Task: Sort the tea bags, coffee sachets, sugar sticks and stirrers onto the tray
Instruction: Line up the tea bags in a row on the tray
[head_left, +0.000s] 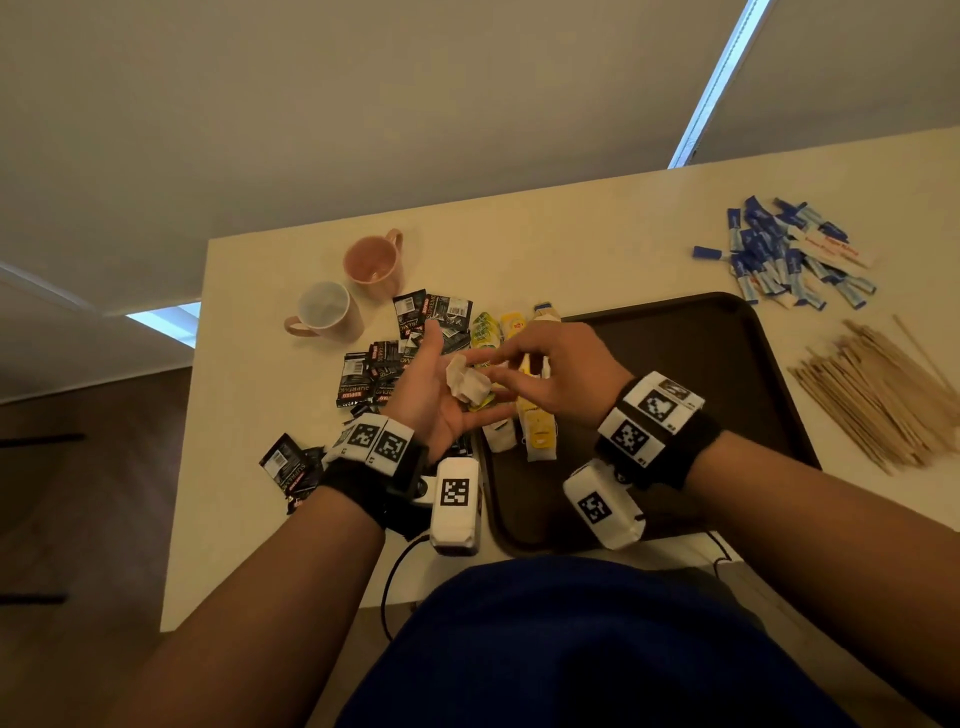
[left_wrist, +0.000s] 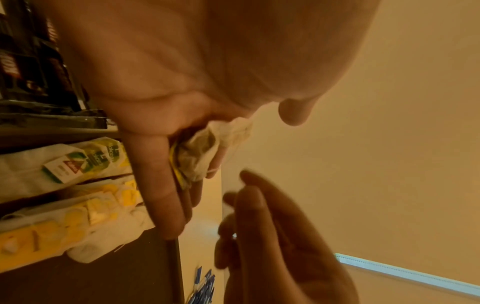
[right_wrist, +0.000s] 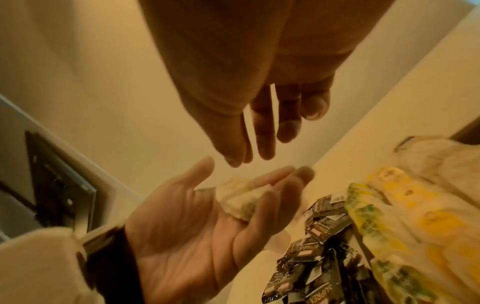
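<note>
My left hand (head_left: 441, 387) is palm up over the tray's left edge, and a crumpled white tea bag (head_left: 467, 383) lies on its fingers. The left wrist view shows the tea bag (left_wrist: 205, 152) against those fingers (left_wrist: 161, 185). My right hand (head_left: 511, 366) hovers just right of it, fingers relaxed and holding nothing. In the right wrist view the right hand (right_wrist: 249, 144) hangs above the left hand (right_wrist: 197, 222) and the tea bag (right_wrist: 241, 199). Yellow and green tea bags (head_left: 535, 426) lie in rows along the left side of the dark brown tray (head_left: 701, 364).
Black coffee sachets (head_left: 384, 364) are scattered on the table left of the tray. Blue sugar sticks (head_left: 789, 254) are heaped at the back right, wooden stirrers (head_left: 878, 395) piled right of the tray. Two pink mugs (head_left: 374, 260) (head_left: 324, 309) stand behind the sachets.
</note>
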